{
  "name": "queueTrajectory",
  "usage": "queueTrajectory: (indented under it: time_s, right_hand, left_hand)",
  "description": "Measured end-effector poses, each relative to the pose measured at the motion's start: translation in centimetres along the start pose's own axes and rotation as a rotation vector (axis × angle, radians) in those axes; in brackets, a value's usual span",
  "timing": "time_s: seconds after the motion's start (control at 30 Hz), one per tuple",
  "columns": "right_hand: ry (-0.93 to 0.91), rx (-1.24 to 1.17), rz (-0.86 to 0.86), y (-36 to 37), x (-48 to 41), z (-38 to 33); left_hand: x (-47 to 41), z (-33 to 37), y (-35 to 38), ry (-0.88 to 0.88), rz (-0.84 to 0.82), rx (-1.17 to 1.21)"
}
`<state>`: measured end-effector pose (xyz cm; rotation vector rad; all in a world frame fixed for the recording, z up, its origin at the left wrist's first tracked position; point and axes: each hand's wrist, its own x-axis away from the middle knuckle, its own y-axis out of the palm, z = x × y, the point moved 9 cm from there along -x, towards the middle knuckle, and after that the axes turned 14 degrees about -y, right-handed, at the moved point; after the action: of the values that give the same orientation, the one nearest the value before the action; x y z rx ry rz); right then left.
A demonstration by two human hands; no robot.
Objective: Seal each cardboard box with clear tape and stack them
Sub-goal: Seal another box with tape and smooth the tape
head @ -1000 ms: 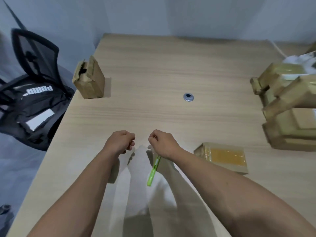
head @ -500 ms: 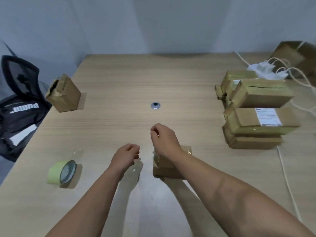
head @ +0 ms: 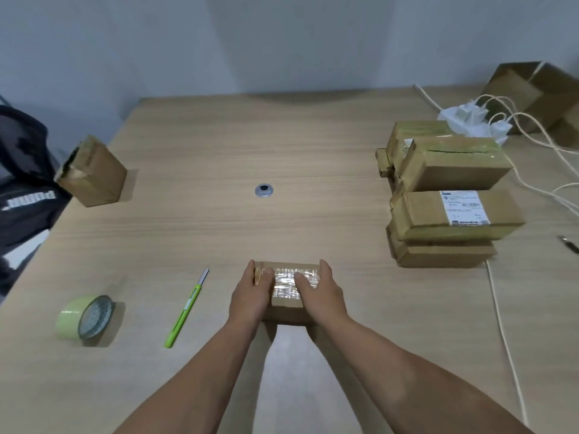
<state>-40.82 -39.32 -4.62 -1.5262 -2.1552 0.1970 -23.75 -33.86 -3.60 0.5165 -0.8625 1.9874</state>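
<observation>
Two bare arms reach in from the bottom. The left grip (head: 249,297) and the right grip (head: 324,296) hold a box (head: 286,303) between them, one at each end. The fingers go round its ends, and both thumbs press on the shiny tape (head: 286,281) across its top. The box lies flat on the desk (head: 188,239), right in front of the person.

Left of it lies a green knife (head: 185,310), not touching the box. Further left, a tape roll (head: 83,317) stands on its rim.

Past the box, a round metal cap (head: 264,190) sits in the desk. To the right is a stack (head: 445,214) of taped boxes. At the far left edge stands a torn box (head: 94,175). Far off on the right, white plugs (head: 470,120) lie beside a big box (head: 539,95).
</observation>
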Motion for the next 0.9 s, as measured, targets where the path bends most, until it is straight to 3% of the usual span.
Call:
queueTrajectory:
  time_s: [0.4, 0.73, 0.9]
  right_hand:
    - [0.037, 0.034, 0.105, 0.8, -0.5, 1.3]
    - [0.026, 0.051, 0.093, 0.9, -0.6, 1.6]
    - [0.054, 0.034, 0.082, 0.8, -0.9, 1.7]
  left_hand:
    - [-0.6, -0.7, 0.4, 0.027, 0.078, -0.064]
    - [-1.8, -1.9, -0.3, -0.116, 0.016, 0.269]
    - [-1.7, -1.6, -0.6, -0.121, 0.073, 0.248]
